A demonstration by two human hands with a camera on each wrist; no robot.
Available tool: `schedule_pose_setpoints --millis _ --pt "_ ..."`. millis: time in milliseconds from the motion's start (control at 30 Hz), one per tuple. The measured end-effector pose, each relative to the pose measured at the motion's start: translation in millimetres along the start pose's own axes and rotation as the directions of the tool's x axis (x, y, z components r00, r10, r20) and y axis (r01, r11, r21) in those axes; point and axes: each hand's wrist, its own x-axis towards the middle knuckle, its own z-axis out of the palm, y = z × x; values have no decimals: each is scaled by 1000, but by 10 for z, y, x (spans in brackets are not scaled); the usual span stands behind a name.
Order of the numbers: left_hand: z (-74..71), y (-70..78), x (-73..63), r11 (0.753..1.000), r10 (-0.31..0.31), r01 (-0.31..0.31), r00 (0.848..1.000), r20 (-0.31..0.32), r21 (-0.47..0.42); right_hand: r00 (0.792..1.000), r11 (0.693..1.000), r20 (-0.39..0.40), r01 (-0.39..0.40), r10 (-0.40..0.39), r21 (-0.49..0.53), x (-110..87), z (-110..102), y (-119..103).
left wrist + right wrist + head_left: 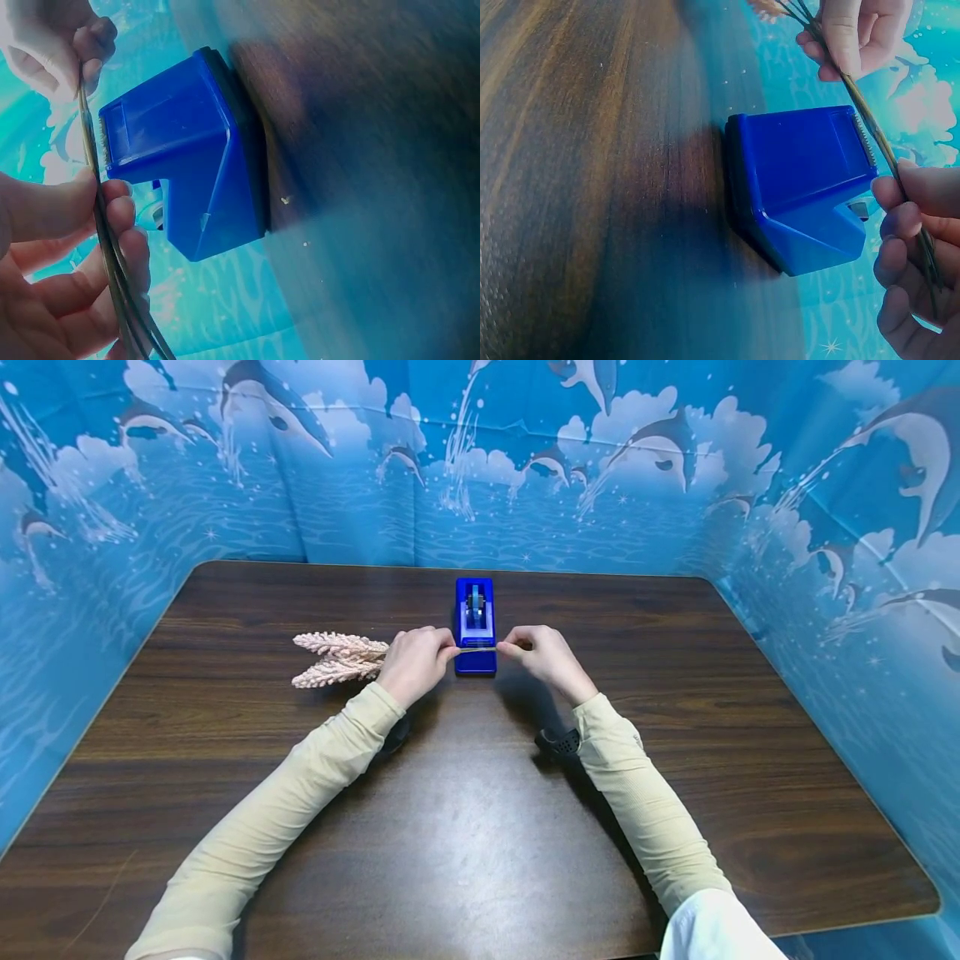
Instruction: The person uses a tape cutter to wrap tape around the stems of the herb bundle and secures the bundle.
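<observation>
Pale pink dried-flower sprigs [337,672] stick out to the left of my left hand [415,662], which grips their thin stems [90,142] between thumb and fingers. Farther along, toward the stem ends, the thumb and fingers of my right hand [546,660] pinch the same bundle. Between the two hands the stems run sideways across a blue tape dispenser [475,666], close to its serrated cutting edge [864,139]. Whether they touch that edge I cannot tell. A tape roll [475,602] sits inside the dispenser.
The dispenser stands on a dark wood-grain table [465,827], toward its far edge. A blue cloth with dolphins [420,518] hangs behind the table and along its sides. Black wrist devices [557,742] show below the sleeves.
</observation>
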Motion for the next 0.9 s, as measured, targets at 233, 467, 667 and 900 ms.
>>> schedule_pose_setpoints --millis 233,467,667,900 --pt "6 -18 5 1000 15 -15 1000 -13 -8 999 1000 48 8 -9 14 11 25 33" --pt "12 -11 13 998 8 -8 1000 0 -55 1000 1000 15 13 -13 6 3 23 29" --pt "31 -13 23 994 0 0 1000 -8 -106 999 999 -28 -15 16 46 -6 8 25" --pt "54 -18 22 988 -46 43 999 -19 -149 999 1000 -32 -5 6 30 -4 29 28"
